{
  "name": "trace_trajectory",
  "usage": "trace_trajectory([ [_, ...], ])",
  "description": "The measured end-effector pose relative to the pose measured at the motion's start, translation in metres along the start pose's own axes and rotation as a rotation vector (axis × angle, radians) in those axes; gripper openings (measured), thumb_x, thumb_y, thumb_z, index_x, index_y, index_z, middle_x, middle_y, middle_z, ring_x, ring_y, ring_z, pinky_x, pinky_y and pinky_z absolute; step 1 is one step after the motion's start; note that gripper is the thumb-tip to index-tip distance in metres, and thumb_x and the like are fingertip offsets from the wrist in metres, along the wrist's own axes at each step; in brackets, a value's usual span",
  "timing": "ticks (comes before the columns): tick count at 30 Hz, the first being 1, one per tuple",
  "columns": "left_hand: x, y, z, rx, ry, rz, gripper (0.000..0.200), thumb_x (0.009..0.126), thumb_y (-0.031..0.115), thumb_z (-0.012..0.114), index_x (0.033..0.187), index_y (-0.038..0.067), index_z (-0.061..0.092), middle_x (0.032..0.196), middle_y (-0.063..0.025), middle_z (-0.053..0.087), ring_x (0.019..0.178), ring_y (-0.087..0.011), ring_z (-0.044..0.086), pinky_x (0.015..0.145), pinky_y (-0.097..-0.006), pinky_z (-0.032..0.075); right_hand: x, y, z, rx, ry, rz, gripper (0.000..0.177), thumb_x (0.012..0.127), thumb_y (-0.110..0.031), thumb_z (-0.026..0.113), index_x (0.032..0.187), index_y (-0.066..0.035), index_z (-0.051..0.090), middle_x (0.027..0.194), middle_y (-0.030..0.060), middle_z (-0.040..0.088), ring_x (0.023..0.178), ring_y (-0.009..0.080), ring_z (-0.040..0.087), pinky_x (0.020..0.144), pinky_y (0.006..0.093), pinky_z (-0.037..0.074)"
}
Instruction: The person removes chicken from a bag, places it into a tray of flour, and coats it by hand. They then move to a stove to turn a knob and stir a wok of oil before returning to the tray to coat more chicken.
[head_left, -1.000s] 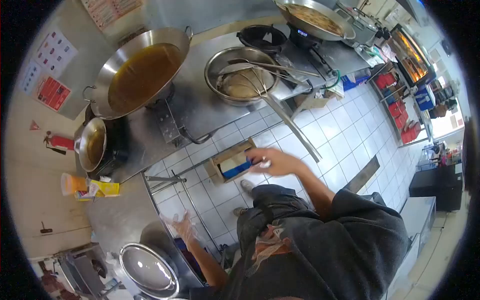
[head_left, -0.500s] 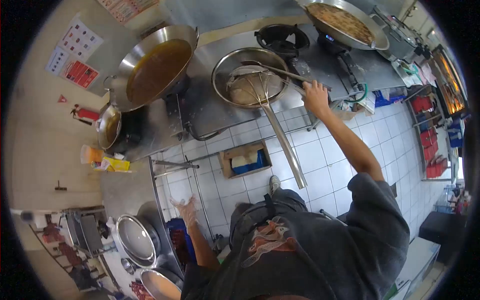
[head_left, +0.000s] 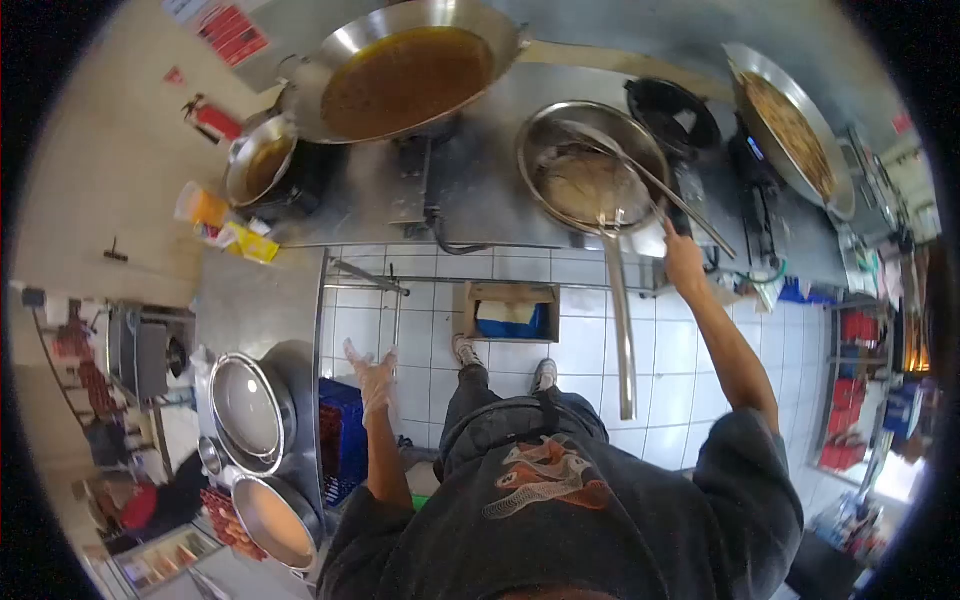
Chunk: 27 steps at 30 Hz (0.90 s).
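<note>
My right hand (head_left: 684, 262) is closed around the end of a thin metal utensil, whose head lies hidden in a steel bowl (head_left: 528, 165) on the counter. Across the bowl rests a second long-handled utensil (head_left: 705, 225), its handle sticking out past the rim beside my hand. A strainer (head_left: 622, 330) with a long steel handle sits in the bowl too, its handle hanging over the counter edge towards me. Something pale and powdery-looking (head_left: 590, 187) shows in the bowl. My left hand (head_left: 374, 380), in a clear plastic glove, hangs in the air with fingers spread, holding nothing.
Large woks of brown liquid (head_left: 410, 85) and browned food (head_left: 790, 130) stand on the counter, with a black burner (head_left: 675, 115) between bowl and right wok. A cardboard box (head_left: 512, 335) lies on the floor. Steel basins (head_left: 285, 410) are on the left-hand table.
My view has turned, so the counter things appear further right. My right hand now grips lower, near the utensil's end; the long handle has swung down towards me. The left hand stays spread.
</note>
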<state>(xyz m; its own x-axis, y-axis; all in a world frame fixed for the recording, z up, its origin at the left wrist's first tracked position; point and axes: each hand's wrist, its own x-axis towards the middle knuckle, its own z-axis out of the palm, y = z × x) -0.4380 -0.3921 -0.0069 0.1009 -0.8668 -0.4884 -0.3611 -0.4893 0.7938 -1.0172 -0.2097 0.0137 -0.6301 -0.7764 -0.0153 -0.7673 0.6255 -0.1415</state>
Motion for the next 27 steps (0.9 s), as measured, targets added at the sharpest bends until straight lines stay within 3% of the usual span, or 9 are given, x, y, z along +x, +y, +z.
trace_trajectory([
  [5, 0.074, -0.027, -0.018, -0.159, -0.082, -0.07, 0.111, 0.079, 0.011, 0.079, 0.154, 0.035, 0.0, 0.151, -0.0319, 0.026, 0.119, -0.0415, 0.055, 0.081, -0.0578, 0.053, -0.02, -0.065, -0.083, 0.024, 0.22, -0.18, 0.05, 0.09, -0.002, 0.051, 0.14, -0.009, 0.047, 0.083, 0.0297, 0.064, 0.077, 0.0456, 0.064, 0.065, 0.0546, 0.047],
  [6, 0.088, -0.029, -0.02, -0.226, -0.101, -0.108, 0.112, 0.078, 0.012, 0.079, 0.154, 0.036, 0.001, 0.151, -0.0318, 0.026, 0.121, -0.0416, 0.054, 0.082, -0.0596, 0.052, -0.024, -0.085, -0.11, -0.004, 0.172, -0.09, 0.051, 0.091, -0.002, 0.051, 0.141, -0.011, 0.046, 0.082, 0.0287, 0.064, 0.077, 0.0459, 0.064, 0.064, 0.0542, 0.047],
  [10, 0.136, -0.045, -0.035, -0.212, -0.145, -0.082, 0.114, 0.076, 0.015, 0.082, 0.155, 0.025, 0.0, 0.148, -0.0321, 0.031, 0.124, -0.0406, 0.051, 0.089, -0.0541, 0.051, -0.005, -0.151, -0.181, 0.035, 0.299, -0.112, 0.054, 0.095, -0.005, 0.049, 0.147, -0.019, 0.041, 0.07, 0.0247, 0.063, 0.063, 0.0403, 0.067, 0.052, 0.0516, 0.047],
  [15, 0.185, -0.066, -0.041, -0.136, -0.19, -0.061, 0.114, 0.074, 0.018, 0.084, 0.154, 0.012, 0.004, 0.143, -0.0312, 0.039, 0.12, -0.0379, 0.053, 0.087, -0.0417, 0.054, 0.121, -0.251, -0.224, -0.117, 0.364, -0.275, 0.042, 0.093, -0.007, 0.044, 0.135, -0.007, 0.051, 0.104, 0.0281, 0.065, 0.1, 0.0472, 0.061, 0.085, 0.0545, 0.048],
  [17, 0.185, -0.047, -0.047, -0.19, -0.239, -0.13, 0.113, 0.074, 0.019, 0.085, 0.155, 0.011, 0.006, 0.141, -0.0299, 0.04, 0.116, -0.0362, 0.056, 0.082, -0.0386, 0.055, 0.197, -0.273, -0.214, -0.253, 0.192, -0.246, 0.036, 0.091, -0.008, 0.047, 0.125, -0.003, 0.057, 0.106, 0.0256, 0.066, 0.105, 0.0466, 0.059, 0.09, 0.0542, 0.047],
  [19, 0.191, -0.043, -0.048, -0.219, -0.22, -0.131, 0.112, 0.074, 0.021, 0.085, 0.155, 0.011, 0.008, 0.139, -0.0285, 0.043, 0.111, -0.0346, 0.058, 0.078, -0.0366, 0.056, 0.25, -0.288, -0.191, -0.417, 0.146, -0.291, 0.034, 0.087, -0.01, 0.053, 0.119, -0.001, 0.06, 0.102, 0.0256, 0.067, 0.095, 0.042, 0.066, 0.081, 0.0501, 0.053],
  [21, 0.198, -0.05, -0.046, -0.211, -0.121, -0.063, 0.112, 0.074, 0.023, 0.085, 0.154, 0.009, 0.009, 0.135, -0.0272, 0.046, 0.107, -0.0333, 0.06, 0.073, -0.0351, 0.056, 0.336, -0.255, -0.141, -0.57, -0.155, -0.282, 0.032, 0.09, -0.015, 0.051, 0.119, -0.005, 0.06, 0.083, 0.023, 0.067, 0.072, 0.0349, 0.067, 0.059, 0.0465, 0.052],
  [25, 0.204, -0.063, -0.059, -0.241, -0.099, -0.042, 0.113, 0.073, 0.025, 0.086, 0.154, 0.006, 0.009, 0.133, -0.0254, 0.048, 0.107, -0.0319, 0.06, 0.074, -0.0359, 0.056, 0.308, -0.337, -0.149, -0.144, -0.479, -0.036, 0.035, 0.093, -0.018, 0.048, 0.125, -0.01, 0.057, 0.065, 0.0105, 0.06, 0.045, 0.017, 0.055, 0.034, 0.0322, 0.041],
  [27, 0.222, -0.096, -0.058, -0.199, -0.057, 0.019, 0.112, 0.074, 0.024, 0.086, 0.154, 0.006, 0.01, 0.132, -0.0237, 0.049, 0.106, -0.0307, 0.06, 0.072, -0.0357, 0.056, 0.282, -0.364, -0.149, 0.115, -0.708, 0.03, 0.034, 0.095, -0.019, 0.046, 0.127, -0.012, 0.055, 0.063, 0.0041, 0.054, 0.043, 0.013, 0.047, 0.034, 0.0281, 0.037],
])
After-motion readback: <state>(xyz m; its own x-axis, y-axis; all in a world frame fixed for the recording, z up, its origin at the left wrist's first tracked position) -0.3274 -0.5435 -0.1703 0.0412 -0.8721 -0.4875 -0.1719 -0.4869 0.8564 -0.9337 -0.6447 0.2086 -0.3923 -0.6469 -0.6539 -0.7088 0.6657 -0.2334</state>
